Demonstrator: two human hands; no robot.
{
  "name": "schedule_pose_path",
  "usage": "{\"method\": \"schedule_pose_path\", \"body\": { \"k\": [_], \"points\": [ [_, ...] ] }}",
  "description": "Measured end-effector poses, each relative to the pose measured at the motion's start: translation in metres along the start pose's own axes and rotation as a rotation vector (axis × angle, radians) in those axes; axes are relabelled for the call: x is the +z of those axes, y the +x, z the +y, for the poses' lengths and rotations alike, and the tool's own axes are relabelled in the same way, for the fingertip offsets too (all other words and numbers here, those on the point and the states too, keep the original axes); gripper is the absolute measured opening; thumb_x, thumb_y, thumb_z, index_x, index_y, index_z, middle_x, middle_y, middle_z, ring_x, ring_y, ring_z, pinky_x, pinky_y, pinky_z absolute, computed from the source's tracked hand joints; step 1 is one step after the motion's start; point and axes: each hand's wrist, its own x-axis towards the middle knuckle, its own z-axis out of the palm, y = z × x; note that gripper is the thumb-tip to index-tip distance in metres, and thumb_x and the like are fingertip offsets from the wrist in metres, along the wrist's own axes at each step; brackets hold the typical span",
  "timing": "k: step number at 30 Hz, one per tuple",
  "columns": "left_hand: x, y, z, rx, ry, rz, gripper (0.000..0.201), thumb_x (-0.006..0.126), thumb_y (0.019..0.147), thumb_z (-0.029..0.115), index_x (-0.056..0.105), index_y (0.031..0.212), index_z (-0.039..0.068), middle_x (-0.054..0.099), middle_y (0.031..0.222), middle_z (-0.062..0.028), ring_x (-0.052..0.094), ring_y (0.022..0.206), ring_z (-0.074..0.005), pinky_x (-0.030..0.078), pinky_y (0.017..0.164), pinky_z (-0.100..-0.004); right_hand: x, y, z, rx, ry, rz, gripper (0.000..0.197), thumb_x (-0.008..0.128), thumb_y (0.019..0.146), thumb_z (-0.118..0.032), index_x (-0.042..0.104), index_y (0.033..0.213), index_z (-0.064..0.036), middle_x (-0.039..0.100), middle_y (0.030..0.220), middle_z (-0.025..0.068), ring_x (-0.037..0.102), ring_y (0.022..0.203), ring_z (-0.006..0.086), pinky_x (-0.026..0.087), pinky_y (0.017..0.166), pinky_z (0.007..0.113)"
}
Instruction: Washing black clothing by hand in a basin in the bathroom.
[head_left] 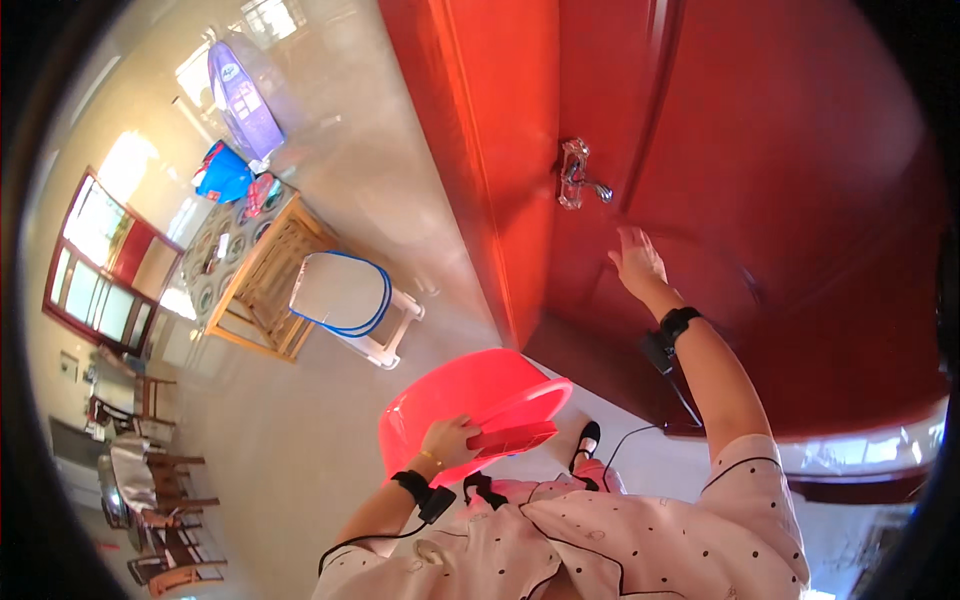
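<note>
My left hand [449, 441] is closed on a bright pink plastic basin [432, 398], which hangs tilted in front of my body. A flat red piece [513, 439] lies by its fingers inside the basin's outline; whether it is a separate thing I cannot tell. My right hand [639, 261] reaches forward with fingers stretched out and nothing in them. It is just below a shiny metal door handle [574, 180] on a dark red door [790, 200], apart from the handle. Whether its fingers touch the door is unclear.
An orange-red door frame [500, 200] runs beside the door. To the left stand a white stool with a blue rim [345, 290] and a wooden table [265, 270] bearing a blue container [222, 174]. Wooden chairs [170, 480] line the far left. Black cords trail from both wrists.
</note>
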Motion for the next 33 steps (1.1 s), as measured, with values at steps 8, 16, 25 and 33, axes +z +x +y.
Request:
{"method": "schedule_pose_path", "body": {
  "k": [8, 16, 25, 33],
  "points": [
    [-0.001, 0.029, 0.048, -0.254, -0.081, 0.063, 0.025, 0.073, 0.063, 0.028, 0.067, 0.083, 0.014, 0.058, 0.086, -0.0078, 0.061, 0.074, -0.0289, 0.051, 0.061, -0.0411, 0.056, 0.132, 0.007, 0.026, -0.203, -0.089, 0.041, 0.054, 0.087, -0.033, 0.045, 0.114, -0.0036, 0.052, 0.109, 0.0180, 0.055, 0.099, 0.0370, 0.051, 0.077, 0.046],
    [0.035, 0.055, 0.056, -0.365, -0.154, 0.180, 0.023, 0.071, 0.064, 0.024, 0.067, 0.084, 0.014, 0.059, 0.082, -0.0089, 0.061, 0.066, -0.0291, 0.051, 0.055, -0.0399, 0.129, 0.144, 0.038, 0.039, 0.366, 0.173, 0.024, 0.048, 0.092, -0.022, 0.043, 0.102, -0.0020, 0.052, 0.100, 0.0272, 0.052, 0.090, 0.0483, 0.043, 0.075, 0.053],
    [0.071, 0.126, 0.079, -0.405, -0.234, 0.166, 0.021, 0.068, 0.067, 0.025, 0.066, 0.085, 0.015, 0.057, 0.080, -0.0067, 0.061, 0.066, -0.0280, 0.051, 0.054, -0.0390, 0.165, 0.209, 0.104, -0.060, 0.259, 0.162, 0.026, 0.044, 0.093, -0.020, 0.042, 0.107, 0.0008, 0.051, 0.103, 0.0297, 0.051, 0.093, 0.0493, 0.041, 0.080, 0.054],
    [0.086, 0.216, 0.119, -0.393, -0.231, 0.190, 0.013, 0.064, 0.072, 0.023, 0.065, 0.081, 0.015, 0.056, 0.079, -0.0075, 0.060, 0.066, -0.0288, 0.051, 0.055, -0.0409, 0.098, 0.303, 0.155, 0.127, 0.158, -0.160, 0.036, 0.043, 0.094, -0.018, 0.041, 0.122, 0.0035, 0.052, 0.112, 0.0264, 0.052, 0.104, 0.0443, 0.045, 0.086, 0.050]
  ]
}}
